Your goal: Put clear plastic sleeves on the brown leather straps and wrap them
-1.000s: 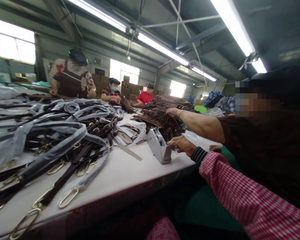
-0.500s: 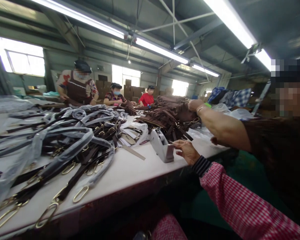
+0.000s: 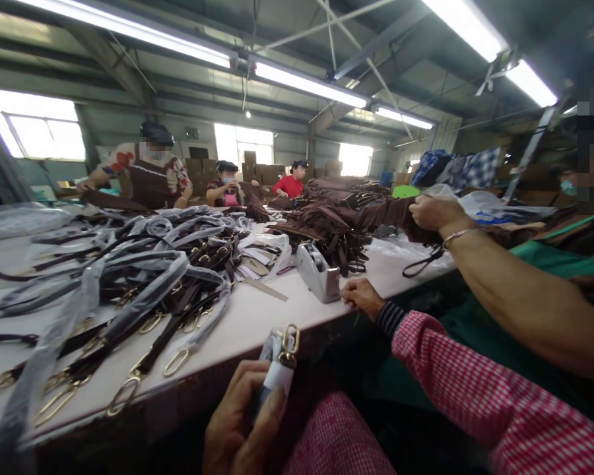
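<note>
My left hand (image 3: pixel 237 422) is closed around a folded strap (image 3: pixel 280 369) below the table edge. A white band wraps the strap, clear plastic shows behind it, and a gold metal clasp (image 3: pixel 290 340) sticks up at its top. At the table's front edge, my right hand (image 3: pixel 362 298) has its fingers pinched together beside the front end of a grey tape dispenser (image 3: pixel 318 274). Whatever lies between those fingertips is too small to make out. Left of the dispenser, a thin flat strip (image 3: pixel 266 289) rests on the white table (image 3: pixel 247 316).
Dark straps in plastic sleeves with gold clasps (image 3: pixel 123 396) cover the table's left side. Brown fabric goods (image 3: pixel 321 224) are piled behind the dispenser. Close on my right, a co-worker's hand (image 3: pixel 438 214) grips brown fabric. Several other people work across the table.
My left hand has come into view with the strap. My right hand stays at the dispenser, its fingers now more curled. The co-worker's arm on the right has drawn brown fabric nearer.
</note>
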Demonstrator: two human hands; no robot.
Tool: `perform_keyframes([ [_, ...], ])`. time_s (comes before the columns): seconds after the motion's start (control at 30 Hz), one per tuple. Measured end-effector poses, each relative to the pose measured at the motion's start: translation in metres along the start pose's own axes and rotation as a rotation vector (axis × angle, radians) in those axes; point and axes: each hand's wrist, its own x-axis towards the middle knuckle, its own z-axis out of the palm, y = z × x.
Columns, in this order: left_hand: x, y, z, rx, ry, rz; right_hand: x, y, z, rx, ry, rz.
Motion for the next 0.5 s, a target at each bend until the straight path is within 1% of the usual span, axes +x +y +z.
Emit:
perform_keyframes([
  [0.07,0.004,0.012,-0.001,0.002,0.044,-0.002,-0.016,0.006,-0.005,-0.049,-0.041,-0.002],
  [0.1,0.006,0.015,-0.001,0.006,0.057,-0.001,-0.027,0.007,-0.006,-0.063,-0.067,-0.011],
  [0.17,0.01,0.015,0.002,0.017,0.076,-0.005,-0.051,0.002,-0.004,-0.051,-0.156,-0.05],
  [0.2,0.012,0.013,0.005,0.024,0.086,-0.011,-0.065,-0.003,-0.001,-0.03,-0.224,-0.072],
  [0.27,0.016,0.007,0.012,0.032,0.111,-0.033,-0.092,-0.017,0.009,0.046,-0.407,-0.106],
  [0.37,0.018,0.0,0.022,0.02,0.128,-0.066,-0.126,-0.038,0.029,0.128,-0.608,-0.064],
  [0.43,0.018,-0.003,0.026,0.015,0.138,-0.075,-0.139,-0.043,0.042,0.174,-0.668,-0.039],
  [0.5,0.019,-0.007,0.027,0.021,0.14,-0.07,-0.143,-0.041,0.052,0.204,-0.682,-0.028],
])
